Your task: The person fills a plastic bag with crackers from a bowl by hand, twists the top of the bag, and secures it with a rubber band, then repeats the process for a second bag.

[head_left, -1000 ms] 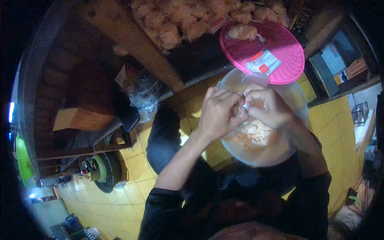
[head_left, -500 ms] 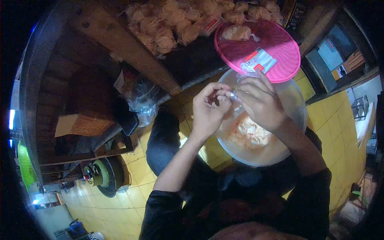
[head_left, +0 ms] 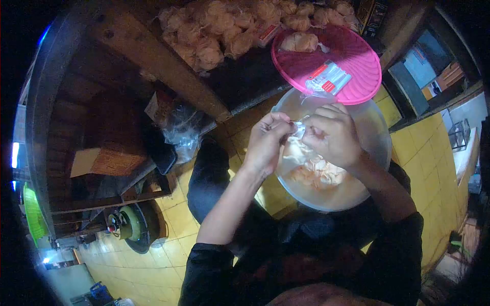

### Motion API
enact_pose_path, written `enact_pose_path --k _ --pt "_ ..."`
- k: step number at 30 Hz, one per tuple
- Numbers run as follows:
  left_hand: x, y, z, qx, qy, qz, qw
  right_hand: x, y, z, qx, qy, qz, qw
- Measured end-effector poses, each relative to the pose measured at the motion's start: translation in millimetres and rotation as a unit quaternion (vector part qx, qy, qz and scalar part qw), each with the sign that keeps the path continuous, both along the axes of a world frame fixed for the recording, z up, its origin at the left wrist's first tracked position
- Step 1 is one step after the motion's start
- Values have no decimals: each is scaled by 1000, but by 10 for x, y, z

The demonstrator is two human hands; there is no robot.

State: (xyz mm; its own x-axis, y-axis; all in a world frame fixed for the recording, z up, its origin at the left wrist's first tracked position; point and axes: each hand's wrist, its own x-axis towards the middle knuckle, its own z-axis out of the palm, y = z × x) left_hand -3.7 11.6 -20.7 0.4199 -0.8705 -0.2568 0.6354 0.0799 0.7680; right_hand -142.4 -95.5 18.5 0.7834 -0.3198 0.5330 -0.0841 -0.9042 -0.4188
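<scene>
Between both hands hangs a small clear plastic bag (head_left: 296, 149) with pale pieces inside, over a large translucent tub (head_left: 375, 153). My left hand (head_left: 267, 142) is closed, pinching the bag's top from the left. From the right, my right hand (head_left: 333, 135) is also closed on the gathered top, its fingers curled. Pale orange, chip-like food (head_left: 324, 173) lies in the bottom of the tub. A pink ridged lid (head_left: 365, 76) rests at the tub's far side, bearing a packet of clear bags (head_left: 329, 79) and one filled, tied bag (head_left: 300, 42).
Many filled bags (head_left: 209, 43) are heaped on the dark surface ahead. To the left stand wooden shelving (head_left: 153, 56), a cardboard box (head_left: 115, 160) and crumpled clear plastic (head_left: 181, 127). A green round object (head_left: 133, 224) sits on the yellow tiled floor (head_left: 176, 245).
The bag now hangs lower and shows more clearly below my fingers. My right hand has curled in, its forefinger no longer reaching toward the packet. My left hand has tightened around the bag's top.
</scene>
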Motion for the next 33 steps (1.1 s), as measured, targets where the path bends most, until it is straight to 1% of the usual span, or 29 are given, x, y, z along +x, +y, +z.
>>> enact_pose_path --k 1,3,4,5,6,7,9,10,11,12,13,14,16,17,18,19,20,21,22,23,24,25,27,28,29,30,31,32,33 --pt "5 7 11 0 -1 1 1000 5 5 -3 0 -1 1 1000" --pt "2 21 65 47 -54 -51 996 8 6 -21 157 6 -6 987" --pt "-22 27 104 45 -54 -51 996 10 4 -56 155 7 -6 988" --pt "-57 36 155 17 -260 -24 965 20 -1 -110 266 1 -21 964" --pt "-87 45 189 -10 -456 4 890 26 -12 -134 373 -4 -36 927" --pt "-111 55 201 -11 -456 6 890 17 -34 -128 371 -4 -35 928" --pt "-154 59 216 -60 -613 32 787 -2 -87 -109 412 -11 -1 911" --pt "-166 60 189 -57 -588 36 806 -12 -81 -76 411 -13 -1 912" --pt "-151 54 192 -59 -589 36 805 -28 -72 -26 437 -11 4 900" --pt "-128 47 204 -69 -621 32 780 -32 -73 9 462 -9 9 887" --pt "-112 41 209 -78 -652 28 754 -36 -93 23 460 -11 9 888" --pt "-110 41 183 -80 -652 28 753 -53 -131 35 481 -1 6 877" --pt "-113 52 143 -92 -702 18 706 -96 -200 52 500 6 3 866" --pt "-115 73 132 -93 -703 19 705 -119 -224 50 540 4 16 842" --pt "-113 96 158 -68 -638 -24 767 -125 -241 54 579 1 29 815" --pt "-99 107 178 -43 -566 -68 820 -120 -259 75 577 -1 28 816" --pt "-62 126 183 -45 -566 -67 820 -121 -282 110 528 43 61 846" --pt "-3 154 181 -17 -532 -74 843 -125 -299 136 476 88 93 870" --pt "44 168 172 11 -498 -79 864 -112 -298 52 473 88 93 872" --pt "76 161 141 33 -443 -41 895 -81 -280 -120 423 96 123 893" --pt "121 158 192 61 -424 -30 903 -50 -226 -157 372 102 153 910" --pt "160 151 241 90 -404 -20 910 -59 -171 -158 371 100 152 911" --pt "164 137 256 77 -414 -16 907 -48 -18 -117 378 171 169 894" --pt "140 139 290 97 -450 -3 888 18 17 -241 354 66 195 912" --pt "121 138 310 117 -484 11 867 8 6 -211 353 65 194 913" --pt "118 121 278 116 -484 11 867 4 -10 -81 484 94 189 849" --pt "128 92 216 91 -464 52 880 16 -47 1 604 121 179 767" --pt "139 69 184 65 -443 93 889 19 -146 13 578 139 195 780" --pt "149 61 193 62 -443 94 889 -2 -271 7 533 89 221 812"
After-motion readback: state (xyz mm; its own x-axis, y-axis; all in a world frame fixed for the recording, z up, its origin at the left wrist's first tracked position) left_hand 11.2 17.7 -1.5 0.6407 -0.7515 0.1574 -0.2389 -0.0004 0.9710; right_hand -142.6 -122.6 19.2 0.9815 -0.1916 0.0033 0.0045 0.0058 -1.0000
